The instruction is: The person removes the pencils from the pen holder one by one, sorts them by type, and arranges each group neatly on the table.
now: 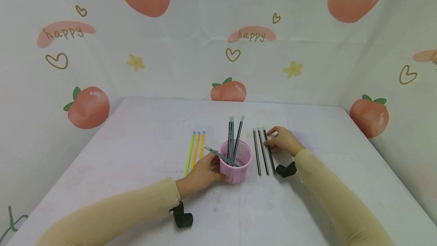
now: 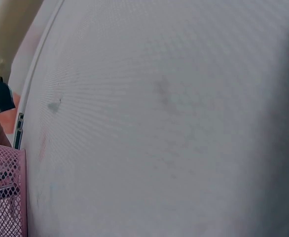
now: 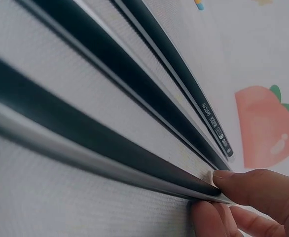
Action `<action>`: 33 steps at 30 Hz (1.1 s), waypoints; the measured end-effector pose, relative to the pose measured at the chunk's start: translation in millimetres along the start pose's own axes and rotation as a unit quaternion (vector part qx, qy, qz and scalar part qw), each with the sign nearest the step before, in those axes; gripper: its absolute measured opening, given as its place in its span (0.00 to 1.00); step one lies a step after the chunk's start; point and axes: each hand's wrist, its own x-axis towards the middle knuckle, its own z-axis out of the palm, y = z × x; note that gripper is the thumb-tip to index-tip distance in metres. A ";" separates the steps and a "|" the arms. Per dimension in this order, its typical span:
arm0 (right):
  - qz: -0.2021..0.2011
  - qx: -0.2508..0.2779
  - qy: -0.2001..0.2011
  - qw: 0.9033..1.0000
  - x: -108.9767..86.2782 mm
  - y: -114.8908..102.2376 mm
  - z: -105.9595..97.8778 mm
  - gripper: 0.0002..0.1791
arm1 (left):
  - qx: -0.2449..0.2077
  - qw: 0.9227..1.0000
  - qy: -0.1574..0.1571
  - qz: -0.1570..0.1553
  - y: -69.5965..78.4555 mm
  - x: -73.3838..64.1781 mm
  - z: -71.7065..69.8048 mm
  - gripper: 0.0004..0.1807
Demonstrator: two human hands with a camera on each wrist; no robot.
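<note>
A pink mesh pencil cup (image 1: pixel 233 176) stands on the table with several dark and teal pencils in it. One teal pencil (image 1: pixel 217 154) leans far over its left rim. My left hand (image 1: pixel 201 173) grips the cup from the left side. To the right of the cup lie three black pencils side by side. At the rightmost black pencil (image 3: pixel 100 148), the thumb and fingers of my right hand (image 1: pixel 284 141) pinch its far end. The middle black pencil (image 1: pixel 262 151) and the left one (image 1: pixel 257 155) lie next to it.
Left of the cup, a lime-green pencil (image 1: pixel 189 155) and two yellow pencils (image 1: pixel 195 150) lie in a row, partly behind the left hand. A white cloth covers the table (image 1: pixel 136 136), and a printed curtain (image 1: pixel 191 48) hangs behind and at both sides.
</note>
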 end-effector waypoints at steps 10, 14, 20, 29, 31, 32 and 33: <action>0.005 0.004 -0.005 1.000 -1.4 -1.5 0.1 0.29 | -0.001 1.000 -0.005 0.005 -4.0 0.5 -0.3 0.38; 0.008 0.008 -0.005 1.000 -0.3 -1.3 0.5 0.29 | -0.001 1.000 -0.003 0.005 -5.4 2.2 -0.4 0.38; 0.005 0.008 -0.010 1.000 -0.2 -0.2 -0.2 0.29 | -0.004 1.000 -0.010 0.007 -5.4 2.6 -1.3 0.37; 0.006 0.017 -0.016 1.000 0.0 1.3 -1.1 0.29 | 0.004 1.000 -0.010 0.000 -5.3 2.8 -1.9 0.38; 0.005 0.017 -0.017 1.000 0.1 1.2 -1.2 0.29 | 0.005 1.000 -0.009 0.001 -5.4 3.0 -2.1 0.38; 0.004 0.017 -0.017 1.000 0.1 1.1 -1.3 0.29 | 0.005 1.000 -0.009 0.002 -5.5 3.0 -2.0 0.39; 0.004 0.018 -0.018 1.000 0.2 1.1 -1.4 0.29 | 0.006 1.000 -0.009 0.004 -5.5 3.1 -2.1 0.39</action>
